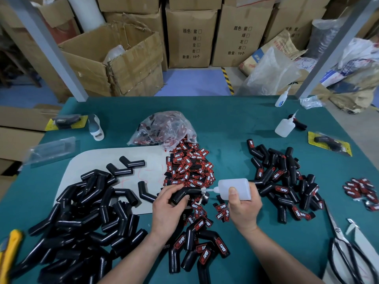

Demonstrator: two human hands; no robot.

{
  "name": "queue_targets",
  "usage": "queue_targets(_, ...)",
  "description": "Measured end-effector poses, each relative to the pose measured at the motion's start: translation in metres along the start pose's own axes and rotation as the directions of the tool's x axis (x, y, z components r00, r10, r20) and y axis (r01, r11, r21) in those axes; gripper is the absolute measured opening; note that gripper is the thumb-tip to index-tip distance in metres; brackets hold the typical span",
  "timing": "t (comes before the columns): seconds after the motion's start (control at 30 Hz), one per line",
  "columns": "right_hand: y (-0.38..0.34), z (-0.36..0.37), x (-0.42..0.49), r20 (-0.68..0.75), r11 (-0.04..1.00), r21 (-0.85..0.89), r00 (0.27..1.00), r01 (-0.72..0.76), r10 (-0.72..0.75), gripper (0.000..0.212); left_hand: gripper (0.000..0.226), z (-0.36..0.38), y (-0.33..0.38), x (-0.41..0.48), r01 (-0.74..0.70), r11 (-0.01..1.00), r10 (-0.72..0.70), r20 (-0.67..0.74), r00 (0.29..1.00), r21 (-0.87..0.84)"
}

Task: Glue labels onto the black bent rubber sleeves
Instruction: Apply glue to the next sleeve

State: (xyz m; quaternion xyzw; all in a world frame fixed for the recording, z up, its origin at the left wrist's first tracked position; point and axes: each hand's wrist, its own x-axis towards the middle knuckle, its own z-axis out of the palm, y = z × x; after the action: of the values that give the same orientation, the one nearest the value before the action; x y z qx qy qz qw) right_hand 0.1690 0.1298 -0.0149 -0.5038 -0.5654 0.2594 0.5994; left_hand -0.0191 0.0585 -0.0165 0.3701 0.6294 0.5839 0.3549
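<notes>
Head view, one held sleeve [191,192], three bottles [235,189] [284,127] [281,99]

The left hand [168,203] hides part of the sleeve [193,191]; scissors [336,229] are cropped.

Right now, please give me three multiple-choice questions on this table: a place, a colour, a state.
1. Where do the scissors lie?
A. at the near right edge
B. on the white sheet
C. beside the bag of labels

2. What colour is the table cover?
A. red
B. teal
C. yellow

3. What does the right hand do?
A. rests open
B. grips the glue bottle
C. holds a knife

Answers: 1 A, seen at the near right edge; 2 B, the cover is teal; 3 B, fingers wrap the bottle, nozzle toward the sleeve in the left hand.
</notes>
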Motion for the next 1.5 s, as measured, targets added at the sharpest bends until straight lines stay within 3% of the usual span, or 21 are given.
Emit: queue_targets(1.5,-0.0035,-0.0014,0.0053,0.006,1.0,-0.024,1.0,0.017,-0.017,0.024,0.038,-0.0007,0.005,0.0,-0.042,0.996,0.048,-0.071,0.996,0.083)
